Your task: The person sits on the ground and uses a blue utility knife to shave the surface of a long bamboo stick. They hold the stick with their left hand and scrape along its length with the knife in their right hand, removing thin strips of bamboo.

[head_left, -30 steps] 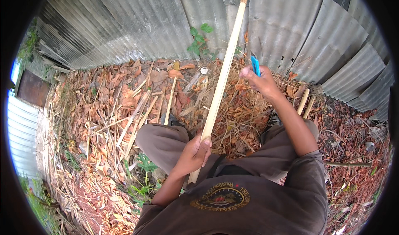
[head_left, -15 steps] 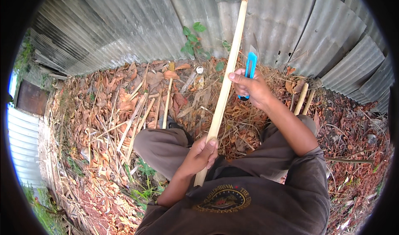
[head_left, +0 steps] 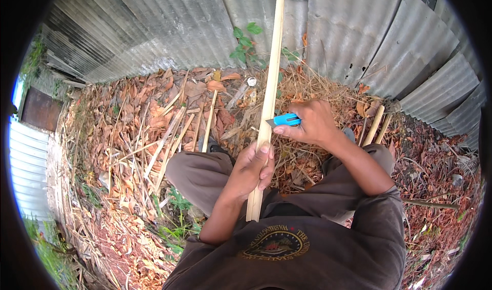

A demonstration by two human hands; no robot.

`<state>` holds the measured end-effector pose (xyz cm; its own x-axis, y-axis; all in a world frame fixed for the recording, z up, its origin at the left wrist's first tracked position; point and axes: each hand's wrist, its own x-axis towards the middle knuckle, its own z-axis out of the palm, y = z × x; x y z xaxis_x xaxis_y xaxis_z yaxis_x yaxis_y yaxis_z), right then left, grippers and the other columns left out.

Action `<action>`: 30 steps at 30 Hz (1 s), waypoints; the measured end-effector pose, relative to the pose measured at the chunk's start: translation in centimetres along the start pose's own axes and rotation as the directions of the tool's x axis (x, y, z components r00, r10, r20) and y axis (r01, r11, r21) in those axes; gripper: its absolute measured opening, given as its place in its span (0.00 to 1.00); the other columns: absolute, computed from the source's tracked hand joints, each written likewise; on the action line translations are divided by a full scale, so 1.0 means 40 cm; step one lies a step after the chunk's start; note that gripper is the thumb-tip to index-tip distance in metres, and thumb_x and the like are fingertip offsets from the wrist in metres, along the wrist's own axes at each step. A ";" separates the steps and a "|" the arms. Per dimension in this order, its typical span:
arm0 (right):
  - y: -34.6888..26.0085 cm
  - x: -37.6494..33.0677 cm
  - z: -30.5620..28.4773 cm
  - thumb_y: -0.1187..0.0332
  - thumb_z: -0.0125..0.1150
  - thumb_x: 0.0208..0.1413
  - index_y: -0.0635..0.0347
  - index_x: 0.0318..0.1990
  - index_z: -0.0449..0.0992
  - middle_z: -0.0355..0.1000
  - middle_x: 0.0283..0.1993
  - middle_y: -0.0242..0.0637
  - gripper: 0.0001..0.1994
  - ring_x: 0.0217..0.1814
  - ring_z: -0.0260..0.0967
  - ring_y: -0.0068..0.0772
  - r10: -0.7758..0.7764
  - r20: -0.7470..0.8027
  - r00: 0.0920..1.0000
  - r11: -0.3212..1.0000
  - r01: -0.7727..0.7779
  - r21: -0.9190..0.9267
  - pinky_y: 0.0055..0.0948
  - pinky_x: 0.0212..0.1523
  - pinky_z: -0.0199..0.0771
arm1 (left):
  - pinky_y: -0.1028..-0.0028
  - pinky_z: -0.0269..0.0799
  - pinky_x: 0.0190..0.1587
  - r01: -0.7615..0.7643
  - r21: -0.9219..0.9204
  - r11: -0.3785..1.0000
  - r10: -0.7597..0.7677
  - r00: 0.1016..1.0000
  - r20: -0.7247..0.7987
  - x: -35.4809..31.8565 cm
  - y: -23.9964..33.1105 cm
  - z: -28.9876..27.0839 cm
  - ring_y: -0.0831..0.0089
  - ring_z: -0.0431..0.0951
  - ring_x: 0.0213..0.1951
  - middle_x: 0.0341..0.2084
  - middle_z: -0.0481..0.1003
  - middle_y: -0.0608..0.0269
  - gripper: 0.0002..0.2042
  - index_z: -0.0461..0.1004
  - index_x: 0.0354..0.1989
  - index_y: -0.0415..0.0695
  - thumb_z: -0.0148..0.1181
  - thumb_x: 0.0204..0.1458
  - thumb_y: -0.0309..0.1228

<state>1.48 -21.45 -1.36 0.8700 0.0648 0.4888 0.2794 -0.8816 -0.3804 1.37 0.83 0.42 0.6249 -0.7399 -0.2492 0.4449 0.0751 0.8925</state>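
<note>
A long, pale strip of split wood or bamboo (head_left: 273,64) runs from my lap up past the top of the view. My left hand (head_left: 252,168) is closed round its lower part, the thumb lying on top. The strip's near end rests against my shirt. In my right hand (head_left: 313,122) is a blue utility knife (head_left: 286,120), gripped with its blade pointing left. The blade tip meets the strip's right edge, a little above my left hand; whether it cuts in, I cannot tell.
Corrugated metal sheets (head_left: 169,23) form a fence ahead. Dry leaves (head_left: 143,97) cover the ground, with several loose strips (head_left: 210,121) on the left. Two cut poles (head_left: 375,124) lie beyond my right knee. A green plant (head_left: 245,46) grows by the fence.
My right hand let go of the strip and turned the knife from upright to pointing left, bringing its blade to the strip. My left hand moved up, and the strip stands more upright.
</note>
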 end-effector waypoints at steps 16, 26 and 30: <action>0.178 0.066 -0.094 0.26 0.45 0.48 0.58 0.18 0.77 0.66 0.09 0.39 0.39 0.14 0.68 0.44 0.297 -0.194 0.935 0.936 -0.325 -0.132 0.41 0.19 0.68 | 0.81 0.55 0.13 0.074 0.055 0.996 -0.085 0.970 0.229 -0.060 -0.003 0.028 0.82 0.58 0.10 0.14 0.58 0.70 0.14 0.60 0.36 0.44 0.38 0.67 0.41; 0.135 0.033 -0.049 0.27 0.52 0.43 0.55 0.17 0.75 0.66 0.10 0.39 0.35 0.15 0.69 0.44 0.040 -0.218 0.975 0.968 -0.092 -0.234 0.42 0.19 0.69 | 0.81 0.57 0.14 0.093 0.068 0.993 -0.104 0.979 0.175 -0.060 0.004 0.026 0.82 0.58 0.11 0.15 0.58 0.69 0.13 0.60 0.37 0.44 0.37 0.67 0.40; 0.278 0.082 -0.105 0.28 0.50 0.47 0.56 0.16 0.75 0.66 0.11 0.42 0.36 0.17 0.70 0.45 0.400 -0.309 0.863 0.866 -0.466 -0.180 0.44 0.21 0.69 | 0.80 0.57 0.14 0.126 0.082 0.989 -0.142 0.959 0.245 -0.082 -0.006 0.048 0.82 0.59 0.11 0.15 0.58 0.69 0.13 0.59 0.36 0.44 0.37 0.67 0.40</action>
<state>5.74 -33.00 -0.67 0.7370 -0.4414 0.5118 -0.2371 -0.8780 -0.4158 -2.02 1.96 1.72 0.3789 -0.8839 -0.2742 0.4659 -0.0738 0.8818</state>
